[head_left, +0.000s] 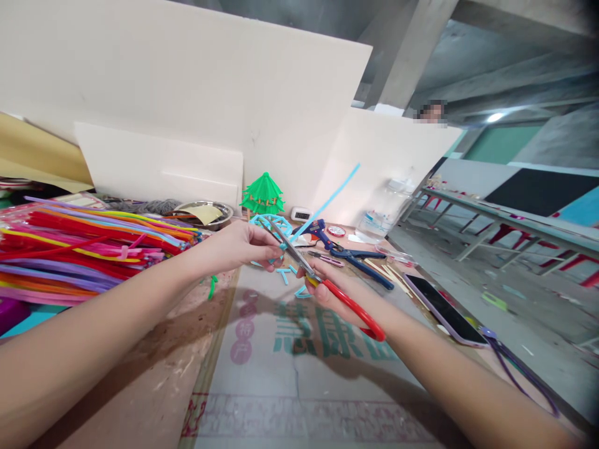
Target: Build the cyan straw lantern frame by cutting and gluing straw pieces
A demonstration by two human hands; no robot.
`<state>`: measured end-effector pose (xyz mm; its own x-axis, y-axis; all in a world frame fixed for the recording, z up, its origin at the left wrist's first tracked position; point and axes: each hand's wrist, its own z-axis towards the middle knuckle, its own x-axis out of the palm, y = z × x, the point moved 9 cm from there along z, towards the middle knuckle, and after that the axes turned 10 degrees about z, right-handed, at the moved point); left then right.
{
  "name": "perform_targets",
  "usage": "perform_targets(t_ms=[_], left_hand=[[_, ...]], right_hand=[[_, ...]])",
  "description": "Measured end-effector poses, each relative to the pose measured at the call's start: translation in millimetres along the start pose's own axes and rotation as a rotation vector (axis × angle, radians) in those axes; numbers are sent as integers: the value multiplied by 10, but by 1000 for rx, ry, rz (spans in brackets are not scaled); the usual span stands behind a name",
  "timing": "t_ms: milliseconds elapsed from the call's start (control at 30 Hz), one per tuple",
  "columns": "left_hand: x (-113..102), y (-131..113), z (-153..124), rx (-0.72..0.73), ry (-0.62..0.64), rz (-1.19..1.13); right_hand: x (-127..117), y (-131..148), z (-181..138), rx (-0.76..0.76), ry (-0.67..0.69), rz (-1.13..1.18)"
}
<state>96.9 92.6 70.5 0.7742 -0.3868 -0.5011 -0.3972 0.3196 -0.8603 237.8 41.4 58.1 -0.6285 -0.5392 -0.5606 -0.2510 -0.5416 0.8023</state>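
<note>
The left hand [253, 246] pinches a thin light-blue pipe cleaner [327, 201] between thumb and fingers; the fuzzy stem slants up and to the right, nearly straight, above the middle of the table. The right hand [334, 290] grasps a pair of scissors [358, 307], its fingers around the handles near the pivot. The 2 metal blades are smooth and narrow, pointing up and left to cross close beside the pipe cleaner at the left fingertips; the glossy red plastic handle curves out below the hand. How far apart the blades stand, I cannot tell.

Beneath the hands lie short, straight light-blue scraps [282, 274] on a flat grey sheet [262, 405] printed with green characters and pink discs. Just behind the left fingers sits a rounded light-blue piece [274, 223], partly hidden. Beyond it stands a cone-shaped green tree [263, 193] with tiered, jagged edges.

To the left, a thick bundle of pipe cleaners [93, 249] shows red, orange, yellow, pink and purple lengths, near a shiny metal dish [219, 214]. To the right are a blue glue gun [319, 234], blue-handled pliers [362, 265], a clear plastic bottle [377, 218] and a flat black-screened phone [444, 308]. Smooth white boards [187, 75] rise behind.
</note>
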Motion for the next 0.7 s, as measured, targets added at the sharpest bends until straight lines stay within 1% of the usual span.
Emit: perform_targets(t_ms=[200, 400, 567, 700], left_hand=[[17, 2, 4, 8, 12, -38], [30, 3, 12, 19, 30, -30], [37, 26, 13, -4, 28, -35], [43, 44, 6, -33, 46, -31]], right_hand=[[-37, 30, 0, 8, -33, -92], [-85, -14, 21, 21, -65, -194], [-65, -24, 28, 46, -57, -197], [-41, 21, 20, 61, -99, -182]])
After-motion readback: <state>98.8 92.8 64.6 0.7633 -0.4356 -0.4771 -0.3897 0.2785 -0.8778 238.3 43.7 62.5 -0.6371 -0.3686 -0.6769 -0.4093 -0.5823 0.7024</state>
